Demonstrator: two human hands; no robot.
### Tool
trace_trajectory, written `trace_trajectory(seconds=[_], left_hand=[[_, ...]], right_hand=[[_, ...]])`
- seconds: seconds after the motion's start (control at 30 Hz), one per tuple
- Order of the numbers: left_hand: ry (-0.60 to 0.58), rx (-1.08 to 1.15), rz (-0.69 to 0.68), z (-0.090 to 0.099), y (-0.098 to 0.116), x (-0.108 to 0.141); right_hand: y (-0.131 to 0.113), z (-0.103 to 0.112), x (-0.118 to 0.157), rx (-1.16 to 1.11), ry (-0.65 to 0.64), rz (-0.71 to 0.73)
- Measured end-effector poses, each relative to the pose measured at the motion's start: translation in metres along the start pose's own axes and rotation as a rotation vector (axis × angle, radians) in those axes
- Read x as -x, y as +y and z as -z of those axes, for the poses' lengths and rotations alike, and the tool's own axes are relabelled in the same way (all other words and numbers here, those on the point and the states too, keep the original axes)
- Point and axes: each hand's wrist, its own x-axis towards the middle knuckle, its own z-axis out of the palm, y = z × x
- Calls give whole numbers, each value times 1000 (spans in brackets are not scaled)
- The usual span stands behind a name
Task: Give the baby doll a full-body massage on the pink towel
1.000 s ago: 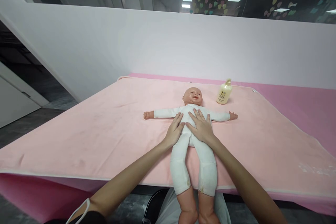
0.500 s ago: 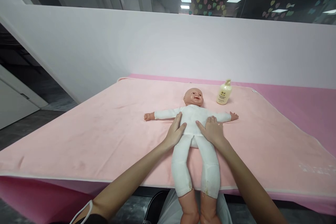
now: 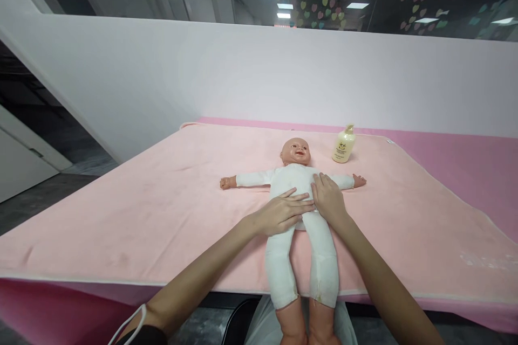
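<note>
A baby doll (image 3: 293,175) with a white cloth body lies on its back, arms spread wide, its head away from me. My left hand (image 3: 283,212) rests flat across the doll's belly, fingers stretched out and pointing right. Against the right side of the doll's chest lies my right hand (image 3: 328,198), open, its fingers pointing away from me. The two hands are close together, and the left fingertips come near the right hand. Neither hand grasps anything. The doll's lower legs hang over the table's near edge.
A pale yellow pump bottle (image 3: 343,144) stands upright beyond the doll's arm on the right. Under the doll a pink towel (image 3: 162,199) covers much of the pink table (image 3: 465,159). Behind it rises a white partition (image 3: 251,75), with dark glass above.
My left hand has moved from the doll's left-hand side in view to across its belly, fingers turning rightward. My right hand's fingers have shifted slightly left and up on the chest.
</note>
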Motion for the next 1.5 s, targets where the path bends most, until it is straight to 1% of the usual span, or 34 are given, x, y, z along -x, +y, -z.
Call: trace_trajectory(seconds=[0.07, 0.13, 0.3, 0.43, 0.57, 0.7, 0.8, 0.97, 1.17, 1.27, 1.37, 1.43, 1.5], left_hand=[[-57, -11, 24, 3, -1, -5], [-76, -13, 63, 5, -4, -9], [-54, 24, 148, 8, -6, -13], [-60, 31, 181, 7, -9, -14], [-28, 9, 219, 6, -22, -17], [68, -14, 272, 2, -35, -18], [167, 0, 347, -4, -36, -17], [323, 66, 548, -19, -31, -14], [419, 191, 734, -34, -35, -9], [469, 259, 768, -39, -34, -5], [549, 302, 774, -43, -31, 0], [614, 306, 747, -45, -30, 2], [662, 307, 713, -46, -30, 3]], right_hand=[[4, -6, 0, -46, 9, 40], [7, -11, 1, -98, 26, 41], [11, -14, -2, -183, 45, 12], [9, -11, -4, -220, 8, -22], [6, -6, -6, -243, -45, -82], [5, -3, -6, -269, -68, -102], [5, -4, -6, -281, -64, -98], [5, -5, -6, -273, -67, -99], [2, -1, -6, -273, -59, -109], [2, -1, -6, -283, -63, -106], [4, -3, -7, -342, -74, -133], [6, -2, -8, -425, -79, -206], [5, 1, -10, -513, -47, -274]])
